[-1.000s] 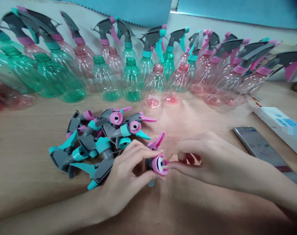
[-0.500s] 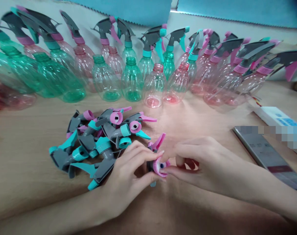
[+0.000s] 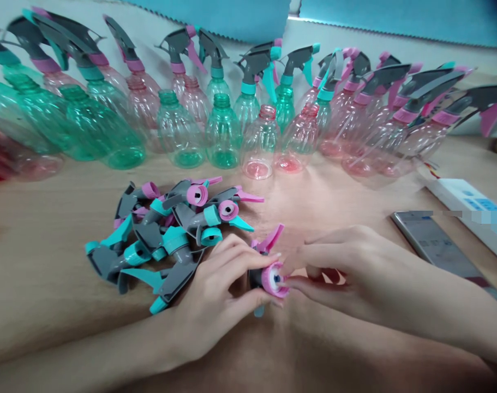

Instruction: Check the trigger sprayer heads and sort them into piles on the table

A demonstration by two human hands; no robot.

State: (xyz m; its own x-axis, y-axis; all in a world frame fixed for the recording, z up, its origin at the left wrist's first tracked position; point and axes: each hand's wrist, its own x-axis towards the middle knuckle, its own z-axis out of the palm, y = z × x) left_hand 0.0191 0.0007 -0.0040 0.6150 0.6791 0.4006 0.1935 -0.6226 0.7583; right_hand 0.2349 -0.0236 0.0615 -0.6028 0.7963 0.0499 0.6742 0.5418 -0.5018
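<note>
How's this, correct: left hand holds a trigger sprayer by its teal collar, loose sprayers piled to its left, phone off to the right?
One error: the collar is pink, not teal, as the head view shows. The left hand does hold the trigger sprayer there, with loose sprayers piled to its left and the phone off to the right.

This looks like an assembly workshop, with rowed bottles and heaped spray heads.
</note>
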